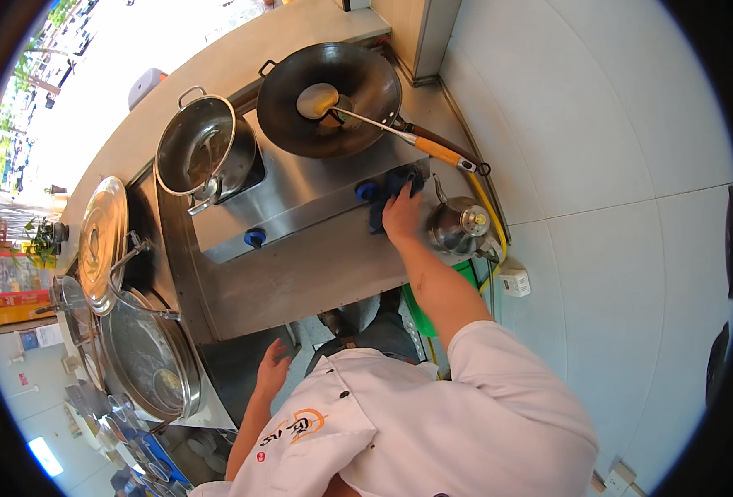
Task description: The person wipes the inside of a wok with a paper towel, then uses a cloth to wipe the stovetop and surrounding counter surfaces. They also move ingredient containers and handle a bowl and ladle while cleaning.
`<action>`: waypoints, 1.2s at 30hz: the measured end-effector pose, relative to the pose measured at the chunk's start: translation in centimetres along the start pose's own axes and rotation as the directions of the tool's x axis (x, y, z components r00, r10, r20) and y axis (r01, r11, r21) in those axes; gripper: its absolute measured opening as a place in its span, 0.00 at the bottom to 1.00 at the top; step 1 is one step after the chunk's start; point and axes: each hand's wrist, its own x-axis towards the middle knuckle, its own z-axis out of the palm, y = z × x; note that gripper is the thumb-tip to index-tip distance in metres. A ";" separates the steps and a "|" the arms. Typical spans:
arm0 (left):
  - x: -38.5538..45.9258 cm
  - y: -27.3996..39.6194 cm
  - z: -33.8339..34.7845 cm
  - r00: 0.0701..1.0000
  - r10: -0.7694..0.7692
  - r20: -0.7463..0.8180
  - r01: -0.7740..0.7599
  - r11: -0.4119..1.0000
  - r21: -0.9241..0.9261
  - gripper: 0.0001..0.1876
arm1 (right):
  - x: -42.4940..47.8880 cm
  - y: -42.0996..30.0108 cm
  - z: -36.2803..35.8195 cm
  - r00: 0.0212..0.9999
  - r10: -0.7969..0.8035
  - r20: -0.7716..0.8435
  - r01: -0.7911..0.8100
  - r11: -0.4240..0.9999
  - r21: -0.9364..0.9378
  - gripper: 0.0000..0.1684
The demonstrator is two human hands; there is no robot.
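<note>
My right hand [402, 214] grips a dark blue cloth [377, 217] against the front of a stainless steel gas stove [298, 186], beside a blue burner knob [366, 191]. Part of the cloth is hidden under the fingers. Just right of this hand stands a steel kettle [450, 227] with a thin spout. My left hand [273, 368] hangs low at the counter's front, holding nothing, its fingers apart. On the far burner sits a black wok [286, 118], in which a ladle [317, 101] with a wooden handle rests.
A deep two-handled pot [174, 149] with some liquid and a utensil inside stands on the left burner. Further left are a swing faucet [118, 286], a big round lid [96, 248] and a wide steel vat [149, 354]. A yellow hose [494, 211] runs along the tiled wall [590, 155].
</note>
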 end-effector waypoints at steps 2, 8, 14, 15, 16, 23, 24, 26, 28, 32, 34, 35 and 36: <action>-0.4 0.7 -0.5 1.000 0.004 -0.001 -0.004 1.000 0.004 0.33 | -0.3 2.7 2.8 0.979 0.188 0.077 -0.188 0.982 -0.013 0.33; -0.2 0.1 0.4 1.000 -0.003 -0.008 0.003 1.000 -0.021 0.34 | 0.7 3.4 0.0 0.892 0.155 0.424 -0.086 0.980 -0.179 0.35; -0.9 0.9 2.2 0.999 -0.018 -0.031 0.017 0.999 -0.035 0.31 | -2.3 3.3 -5.1 0.919 -0.244 0.308 0.341 0.886 -0.314 0.39; -1.2 0.9 2.3 0.999 -0.018 -0.043 0.017 0.999 -0.026 0.31 | -2.9 3.6 -4.6 0.905 -0.312 0.288 0.401 0.851 -0.338 0.43; -1.5 0.7 2.6 0.998 -0.021 -0.064 0.020 1.000 -0.020 0.31 | -3.3 4.0 -3.7 0.882 -0.386 0.271 0.464 0.812 -0.354 0.46; -5.8 -0.6 2.7 0.978 -0.148 -0.146 0.140 0.988 -0.063 0.31 | -3.5 7.8 0.5 0.852 -0.503 0.146 0.524 0.812 -0.257 0.44; -6.4 -2.3 2.8 0.971 -0.175 -0.160 0.165 0.983 -0.078 0.30 | -3.9 7.4 0.9 0.866 -0.483 0.127 0.500 0.832 -0.241 0.43; -7.4 -6.0 3.3 0.958 -0.227 -0.176 0.214 0.973 -0.086 0.29 | -4.8 7.0 1.5 0.875 -0.473 0.108 0.485 0.849 -0.212 0.43; -8.2 -9.9 3.2 0.953 -0.242 -0.183 0.230 0.969 -0.086 0.29 | -6.0 6.5 2.1 0.871 -0.482 0.099 0.492 0.852 -0.182 0.42; -10.0 -14.7 2.0 0.877 -0.477 -0.066 0.441 0.850 -0.288 0.29 | -11.7 4.2 4.9 0.776 -0.617 0.134 0.631 0.766 -0.127 0.42; -10.7 -16.5 0.9 0.874 -0.482 -0.065 0.438 0.838 -0.324 0.29 | -16.2 1.0 7.1 0.727 -0.659 0.193 0.681 0.729 -0.076 0.42; -10.9 -17.2 0.2 0.874 -0.482 -0.065 0.434 0.833 -0.342 0.29 | -18.4 -0.8 8.4 0.701 -0.677 0.225 0.703 0.709 -0.055 0.42; -11.0 -17.6 -0.7 0.883 -0.464 -0.072 0.412 0.839 -0.356 0.29 | -20.5 -2.8 9.8 0.687 -0.677 0.266 0.707 0.707 -0.027 0.42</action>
